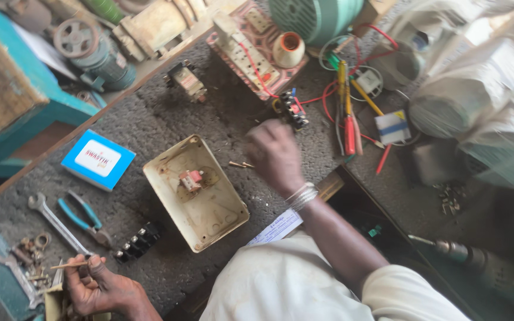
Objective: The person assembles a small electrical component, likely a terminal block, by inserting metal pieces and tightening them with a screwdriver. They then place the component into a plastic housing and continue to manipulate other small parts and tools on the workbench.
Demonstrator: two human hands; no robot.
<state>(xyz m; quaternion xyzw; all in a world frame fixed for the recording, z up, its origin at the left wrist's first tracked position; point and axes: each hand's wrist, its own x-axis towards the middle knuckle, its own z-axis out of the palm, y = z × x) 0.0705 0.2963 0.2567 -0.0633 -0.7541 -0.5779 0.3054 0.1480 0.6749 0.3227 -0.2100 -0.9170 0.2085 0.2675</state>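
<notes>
1. Fingers of the left hand, at the near left edge, pinch a thin brown stick-like piece between thumb and forefinger — closed narrowly on it, above a small heap of rusty washers and nuts.
2. Just beyond that hand lie a black ribbed terminal block, a steel open-ended spanner and blue-handled pliers, all flat on the grey gritty bench top.
3. Centre of the bench: an opened cream plastic switch box, hollow side up, with a small red-and-white part seated inside. It looks stripped of most of its fittings; I judge the work is somewhere midway, the shell bare and the block lying outside it.
4. The right hand hovers just past the box's far right corner, knuckles up and blurred — loosely curled, and I cannot tell whether it holds anything. Two small brass screws lie just beside it.
5. Farther off: a blue square carton to the left, red and yellow screwdrivers among red wires to the right, a pink-edged extension board at the far side.
6. Open room is scarce: bare bench lies only around the box; the bench's left edge runs diagonally close by, and a dark gap opens near right.
</notes>
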